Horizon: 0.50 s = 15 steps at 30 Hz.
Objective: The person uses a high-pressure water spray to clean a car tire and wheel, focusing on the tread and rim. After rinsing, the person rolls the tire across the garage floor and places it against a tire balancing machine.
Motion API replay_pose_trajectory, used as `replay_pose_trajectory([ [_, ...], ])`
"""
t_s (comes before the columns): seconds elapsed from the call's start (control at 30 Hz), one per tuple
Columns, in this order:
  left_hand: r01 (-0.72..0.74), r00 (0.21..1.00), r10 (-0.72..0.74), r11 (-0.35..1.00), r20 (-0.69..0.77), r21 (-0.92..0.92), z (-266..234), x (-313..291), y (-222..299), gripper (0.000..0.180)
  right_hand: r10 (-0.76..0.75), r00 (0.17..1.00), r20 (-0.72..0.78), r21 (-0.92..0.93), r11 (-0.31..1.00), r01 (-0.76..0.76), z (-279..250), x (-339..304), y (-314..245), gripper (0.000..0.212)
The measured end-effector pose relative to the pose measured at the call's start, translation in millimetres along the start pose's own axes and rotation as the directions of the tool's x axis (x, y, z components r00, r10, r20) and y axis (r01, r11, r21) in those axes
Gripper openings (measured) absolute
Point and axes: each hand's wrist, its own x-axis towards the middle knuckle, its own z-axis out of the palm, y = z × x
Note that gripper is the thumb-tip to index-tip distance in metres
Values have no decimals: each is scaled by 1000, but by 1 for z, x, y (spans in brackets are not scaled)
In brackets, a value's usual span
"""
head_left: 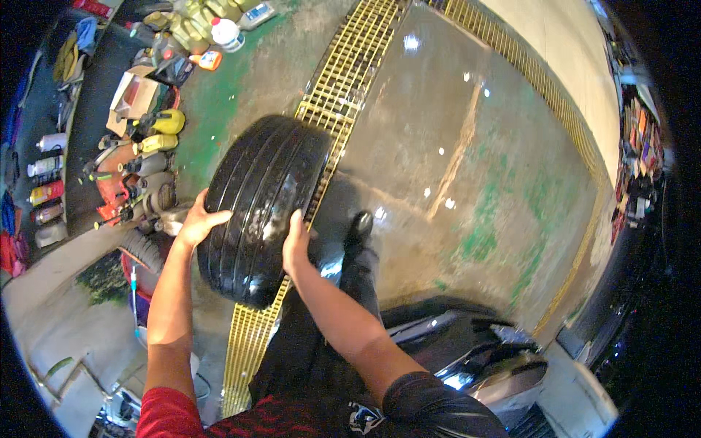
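Black rubber fills the space between the two hands: a tire (255, 212), its grooved tread facing up toward the head. From the left hand (197, 225) it lies at 3 o'clock; that hand is spread wide, thumb laid over the tread edge, its other fingers partly hidden along the side. From the right hand (295, 252) the tire sits between 10 and 11 o'clock; this hand is partly open and pressed to the opposite side, with some fingers out of sight. Together they grip it, above a yellow grate (347, 80) showing at 1 and 6 o'clock from the tire; whether it touches the floor (409, 124) I cannot tell. An orange bottle (207, 60) stands out at the tire's 11 o'clock, and a shoe (361, 221) at the right hand's 2 o'clock.
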Motion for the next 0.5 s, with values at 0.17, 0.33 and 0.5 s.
replay_pose_trajectory([
  [0.17,40,997,-37,998,-68,40,20,64,49,110,185,976,113,32,981,-190,-3,50,-50,95],
  [0.33,112,985,-102,991,-140,68,42,101,80,110,298,928,222,129,935,-331,4,72,-132,85],
  [0.5,189,981,-179,967,-72,172,79,177,168,108,427,904,37,162,890,-427,-7,165,-140,92],
])
